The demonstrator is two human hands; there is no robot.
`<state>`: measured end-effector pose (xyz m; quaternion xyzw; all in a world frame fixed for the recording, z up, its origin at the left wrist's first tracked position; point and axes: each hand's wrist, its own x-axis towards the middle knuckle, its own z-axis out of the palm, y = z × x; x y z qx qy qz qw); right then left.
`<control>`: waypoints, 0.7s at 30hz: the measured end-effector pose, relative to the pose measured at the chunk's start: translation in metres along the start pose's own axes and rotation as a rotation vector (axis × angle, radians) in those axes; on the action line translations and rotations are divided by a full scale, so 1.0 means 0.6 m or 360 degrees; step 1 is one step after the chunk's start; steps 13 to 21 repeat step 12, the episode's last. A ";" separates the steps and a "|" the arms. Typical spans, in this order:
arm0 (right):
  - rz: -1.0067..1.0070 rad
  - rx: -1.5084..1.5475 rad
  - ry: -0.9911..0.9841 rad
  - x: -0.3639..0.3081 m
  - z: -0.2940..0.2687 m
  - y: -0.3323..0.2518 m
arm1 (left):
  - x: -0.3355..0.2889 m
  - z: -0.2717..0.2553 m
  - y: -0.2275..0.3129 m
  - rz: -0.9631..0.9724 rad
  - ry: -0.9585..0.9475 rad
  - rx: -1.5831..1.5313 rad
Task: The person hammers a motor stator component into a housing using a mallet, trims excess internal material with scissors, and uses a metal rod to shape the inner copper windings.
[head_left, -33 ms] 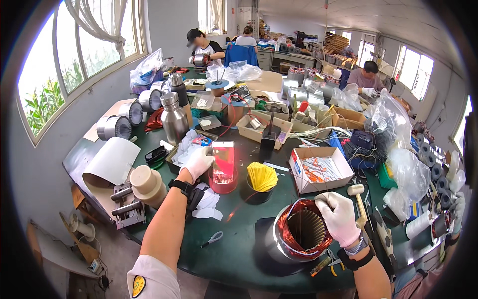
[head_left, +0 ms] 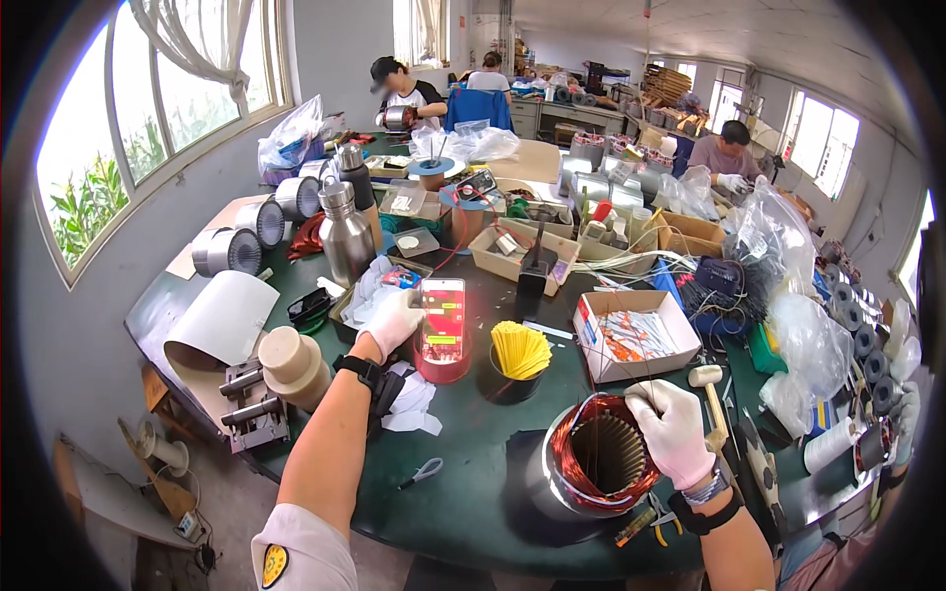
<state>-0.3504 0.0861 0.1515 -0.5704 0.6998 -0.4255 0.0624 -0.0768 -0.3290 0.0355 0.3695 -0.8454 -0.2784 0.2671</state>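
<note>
My left hand (head_left: 396, 323), in a white glove, reaches to the left edge of a phone (head_left: 442, 320), its fingers bent against that edge. The phone stands upright with a lit screen, its lower end at a red round container (head_left: 443, 371). My right hand (head_left: 672, 433), also gloved, has its fingers curled over the right rim of a motor stator (head_left: 567, 463). Reddish copper windings ring the stator's slotted bore, and its metal shell stands on the table. Thin wires rise near that hand; whether the fingers pinch one is hidden.
Yellow strips fill a dark cup (head_left: 517, 360) beside the phone. Behind the stator sits a box of white and orange pieces (head_left: 636, 335). A mallet (head_left: 711, 399) and yellow-handled pliers (head_left: 658, 527) lie close to my right hand. A steel bottle (head_left: 345, 236) stands left. Co-workers sit farther back.
The phone's screen now shows bright yellow-green bars where it was mostly red and pale before. Both hands and the stator keep their places.
</note>
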 end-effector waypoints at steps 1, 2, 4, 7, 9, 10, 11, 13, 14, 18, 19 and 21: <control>0.0005 -0.0001 0.0000 0.000 0.001 0.001 | 0.002 0.000 -0.010 -0.0026 -0.0035 -0.0070; 0.0009 -0.0001 0.0000 0.001 0.003 0.001 | 0.001 -0.002 -0.021 -0.0053 -0.0069 -0.0138; 0.0032 0.0006 0.0009 0.000 0.001 0.002 | 0.001 0.006 -0.011 -0.0024 -0.0047 -0.0148; 0.0040 -0.0002 0.0011 0.000 -0.001 -0.002 | -0.004 0.004 -0.009 -0.0043 -0.0018 -0.0249; 0.0033 -0.0005 0.0011 0.000 -0.002 -0.007 | -0.009 0.002 -0.003 -0.0104 -0.0021 -0.0321; 0.0031 -0.0014 0.0013 0.000 -0.002 -0.006 | -0.011 0.001 0.008 -0.0160 -0.0030 -0.0396; 0.0055 0.0004 0.0007 0.000 -0.001 -0.004 | -0.013 0.001 0.016 -0.0139 0.0020 -0.0305; 0.0047 0.0006 0.0001 0.001 -0.001 -0.007 | -0.015 0.001 0.017 -0.0121 0.0071 -0.0213; 0.0047 0.0006 0.0001 0.001 -0.001 -0.007 | -0.015 0.001 0.017 -0.0121 0.0071 -0.0213; 0.0047 0.0006 0.0001 0.001 -0.001 -0.007 | -0.015 0.001 0.017 -0.0121 0.0071 -0.0213; 0.0047 0.0006 0.0001 0.001 -0.001 -0.007 | -0.015 0.001 0.017 -0.0121 0.0071 -0.0213; 0.0047 0.0006 0.0001 0.001 -0.001 -0.007 | -0.015 0.001 0.017 -0.0121 0.0071 -0.0213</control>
